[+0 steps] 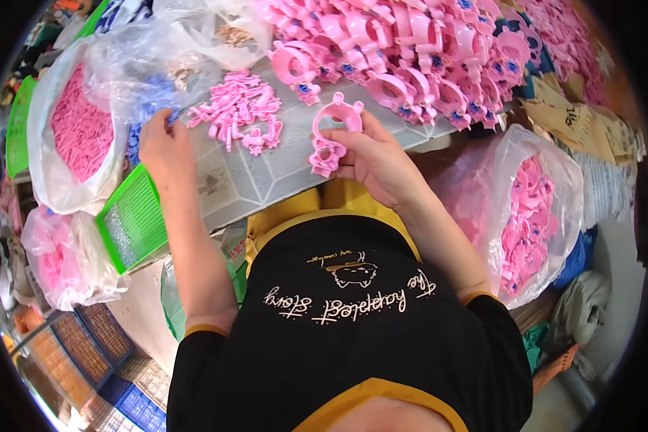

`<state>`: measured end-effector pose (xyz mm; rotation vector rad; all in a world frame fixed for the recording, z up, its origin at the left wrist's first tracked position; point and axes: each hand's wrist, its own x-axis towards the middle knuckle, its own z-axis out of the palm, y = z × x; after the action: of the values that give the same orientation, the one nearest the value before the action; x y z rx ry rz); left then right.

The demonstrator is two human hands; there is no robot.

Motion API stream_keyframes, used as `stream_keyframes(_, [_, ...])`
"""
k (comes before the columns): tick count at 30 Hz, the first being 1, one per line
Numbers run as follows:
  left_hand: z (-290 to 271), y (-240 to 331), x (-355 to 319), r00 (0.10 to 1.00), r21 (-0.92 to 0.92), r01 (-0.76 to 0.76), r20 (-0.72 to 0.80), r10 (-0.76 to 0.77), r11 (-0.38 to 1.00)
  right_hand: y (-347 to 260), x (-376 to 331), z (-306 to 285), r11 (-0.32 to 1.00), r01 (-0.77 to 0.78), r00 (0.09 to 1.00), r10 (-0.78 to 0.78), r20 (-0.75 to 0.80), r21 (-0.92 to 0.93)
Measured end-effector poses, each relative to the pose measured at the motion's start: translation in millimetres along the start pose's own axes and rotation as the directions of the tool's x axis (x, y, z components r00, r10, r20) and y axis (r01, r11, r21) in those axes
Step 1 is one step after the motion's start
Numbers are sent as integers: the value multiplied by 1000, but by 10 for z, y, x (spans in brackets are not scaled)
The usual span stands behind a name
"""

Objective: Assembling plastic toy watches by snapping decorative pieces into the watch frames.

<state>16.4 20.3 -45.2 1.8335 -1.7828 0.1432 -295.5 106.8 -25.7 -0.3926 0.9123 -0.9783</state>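
Note:
My right hand [373, 155] grips a pink plastic ring-shaped part [338, 109] with small round ears, held upright over the table's front edge. A smaller flower-like section hangs at the part's lower end. To the left, my left hand [167, 147] is at a pile of small blue pieces [153, 97], its fingers curled together at the tips. Whatever sits between those fingertips is too small to make out. Between the hands lies a loose heap of small pink plastic pieces [241, 108] on the grey table [248, 173].
A large heap of pink ring parts with blue bits [403, 50] covers the far right of the table. Left stand a bag of pink pieces [83, 122] and a green basket [131, 219]. On the right is a clear bag of pink parts [529, 223].

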Motion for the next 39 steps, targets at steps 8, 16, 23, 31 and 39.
stream_keyframes(8, [-415, 1237, -613, 904, -745, 74, 331, 271, 664, 128, 36, -30, 987, 161, 977, -157, 142, -16])
stream_keyframes(16, [-348, 1287, -623, 870, -653, -32, 355, 343, 756, 267, -21, 74, 922, 327, 940, -294, 176, -205])
stream_keyframes(23, [-242, 1278, -669, 875, -690, 309, 477, 89, 655, 237, -51, 131, 748, 421, 907, -365, 212, -513])
stream_keyframes(31, [-276, 1236, -631, 915, -650, 274, 402, 15, 709, 227, 8, 78, 844, 442, 881, -345, 323, -305])
stream_keyframes(39, [-406, 451, -200, 988, -374, 148, 20, -151, 916, 72, -81, -153, 981, 186, 962, -193, 193, 53])
